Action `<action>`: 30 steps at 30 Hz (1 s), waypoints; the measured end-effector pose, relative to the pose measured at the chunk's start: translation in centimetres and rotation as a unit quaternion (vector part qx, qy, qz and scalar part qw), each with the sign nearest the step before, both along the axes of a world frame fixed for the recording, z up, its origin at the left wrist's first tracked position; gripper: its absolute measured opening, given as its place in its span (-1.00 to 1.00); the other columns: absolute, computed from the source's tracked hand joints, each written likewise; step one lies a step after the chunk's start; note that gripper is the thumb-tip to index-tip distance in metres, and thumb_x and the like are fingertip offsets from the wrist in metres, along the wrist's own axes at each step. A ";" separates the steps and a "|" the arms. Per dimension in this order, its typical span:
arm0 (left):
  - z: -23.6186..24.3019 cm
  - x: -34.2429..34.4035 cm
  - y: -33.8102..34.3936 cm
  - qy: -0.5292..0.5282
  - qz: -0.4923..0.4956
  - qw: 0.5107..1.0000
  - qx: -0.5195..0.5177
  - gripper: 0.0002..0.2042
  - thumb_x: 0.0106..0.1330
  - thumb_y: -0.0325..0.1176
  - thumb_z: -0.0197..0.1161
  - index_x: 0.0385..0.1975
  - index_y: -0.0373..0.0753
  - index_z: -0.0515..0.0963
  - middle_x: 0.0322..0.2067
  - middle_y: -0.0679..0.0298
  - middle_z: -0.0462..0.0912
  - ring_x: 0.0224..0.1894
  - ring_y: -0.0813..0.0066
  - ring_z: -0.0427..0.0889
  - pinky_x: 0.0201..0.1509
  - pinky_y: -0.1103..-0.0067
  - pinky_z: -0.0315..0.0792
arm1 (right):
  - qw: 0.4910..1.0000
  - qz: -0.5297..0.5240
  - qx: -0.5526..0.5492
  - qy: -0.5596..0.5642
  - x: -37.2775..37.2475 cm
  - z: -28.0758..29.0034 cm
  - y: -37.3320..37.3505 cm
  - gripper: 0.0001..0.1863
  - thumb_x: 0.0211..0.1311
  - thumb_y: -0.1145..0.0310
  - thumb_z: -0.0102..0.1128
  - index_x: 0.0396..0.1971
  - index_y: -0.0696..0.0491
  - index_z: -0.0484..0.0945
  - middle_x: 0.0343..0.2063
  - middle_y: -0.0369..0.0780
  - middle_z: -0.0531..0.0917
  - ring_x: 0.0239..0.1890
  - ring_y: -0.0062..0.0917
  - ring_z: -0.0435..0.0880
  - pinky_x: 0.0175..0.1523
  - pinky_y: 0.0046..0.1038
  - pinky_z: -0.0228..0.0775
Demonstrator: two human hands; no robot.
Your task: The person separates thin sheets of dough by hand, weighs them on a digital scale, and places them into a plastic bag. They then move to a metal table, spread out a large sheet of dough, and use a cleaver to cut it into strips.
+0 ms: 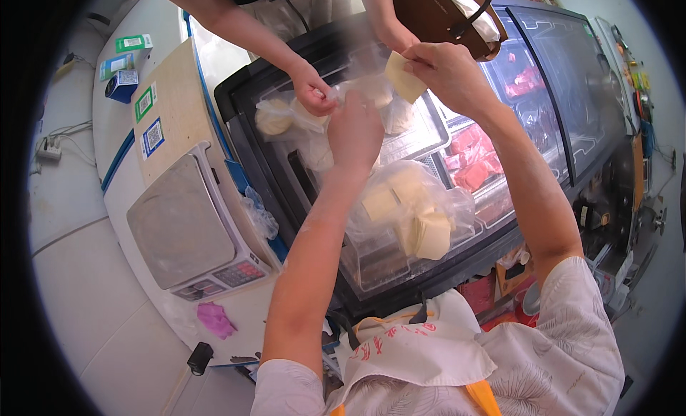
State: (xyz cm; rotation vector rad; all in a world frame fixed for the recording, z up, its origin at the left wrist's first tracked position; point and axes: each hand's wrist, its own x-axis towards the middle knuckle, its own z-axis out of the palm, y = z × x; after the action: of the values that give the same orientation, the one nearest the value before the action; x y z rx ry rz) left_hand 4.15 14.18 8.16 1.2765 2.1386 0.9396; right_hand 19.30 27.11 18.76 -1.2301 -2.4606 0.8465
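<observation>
My right hand [450,71] pinches a pale yellow square sheet [405,78], which looks like a dough wrapper, at its upper right edge. My left hand [355,134], blurred by motion, is over clear plastic bags holding pale round lumps [275,117]; its fingers are too smeared to read. Another person's hand [314,93], closed at the edge of a bag, is close by my left fingers. That person's other hand [396,37] is beside my right fingers. Nearer me, an opened clear bag holds several stacks of pale yellow square sheets [431,234] on the glass top.
The glass-topped display freezer [554,101] contains packs of red meat [471,157]. To the left, a grey weighing scale [182,219] stands on the white counter, beside a crumpled pink cloth [216,320]. Printed code cards [152,137] lie beyond it. A brown bag [436,16] is at the far edge.
</observation>
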 end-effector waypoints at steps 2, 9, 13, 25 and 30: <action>0.9 0.4 -0.4 -0.010 0.023 1.000 0.001 -0.70 0.44 -0.32 0.25 0.10 -0.24 0.50 -0.19 -0.08 0.76 -0.13 -0.21 0.75 -0.02 0.08 0.61 | 1.000 -0.002 0.004 0.011 0.2 -0.1 0.3 -0.75 0.43 0.34 0.29 -0.03 0.12 0.76 -0.30 0.01 0.79 -0.29 -0.21 0.79 -0.06 -0.29 0.61; -0.4 -1.2 1.0 0.176 -0.042 0.982 0.057 -0.61 0.42 -0.33 0.36 0.18 -0.23 0.46 -0.25 0.01 0.77 -0.24 -0.10 0.79 -0.14 0.12 0.64 | 0.999 0.021 0.044 0.022 -1.0 0.3 1.4 -0.72 0.44 0.29 0.23 -0.01 0.06 0.79 -0.30 0.03 0.79 -0.23 -0.08 0.82 -0.01 -0.20 0.64; -1.0 -1.2 0.6 0.205 -0.053 0.977 -0.001 -0.62 0.44 -0.31 0.34 0.18 -0.23 0.46 -0.22 0.01 0.77 -0.23 -0.08 0.80 -0.16 0.12 0.65 | 0.999 0.021 0.039 0.017 -1.9 0.5 1.7 -0.73 0.45 0.31 0.22 -0.01 0.06 0.78 -0.26 0.02 0.79 -0.22 -0.10 0.81 -0.01 -0.21 0.64; -1.0 -1.0 -0.7 0.185 -0.061 0.980 -0.029 -0.84 0.49 -0.31 0.24 -0.05 -0.17 0.62 -0.30 0.06 0.78 -0.24 -0.06 0.79 -0.20 0.14 0.64 | 0.957 0.250 0.126 -0.076 -5.6 -4.4 3.7 -0.84 0.33 0.43 0.26 -0.17 0.06 0.76 -0.35 -0.05 0.78 -0.13 -0.05 0.79 -0.05 -0.14 0.61; -1.0 0.1 -0.7 0.156 -0.052 0.986 0.016 -0.91 0.48 -0.37 0.20 -0.14 -0.17 0.60 -0.30 0.05 0.74 -0.19 -0.06 0.75 -0.15 0.12 0.61 | 0.986 0.123 0.086 -0.071 -8.1 -10.2 1.5 -0.80 0.05 0.49 0.32 -0.28 0.14 0.78 -0.31 0.02 0.79 -0.14 -0.02 0.79 -0.07 -0.13 0.64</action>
State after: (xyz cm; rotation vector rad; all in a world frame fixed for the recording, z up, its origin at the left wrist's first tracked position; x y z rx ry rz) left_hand 4.25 13.44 7.13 1.6252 2.2661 0.7751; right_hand 11.22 28.60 8.57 -0.9720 -2.7752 0.6029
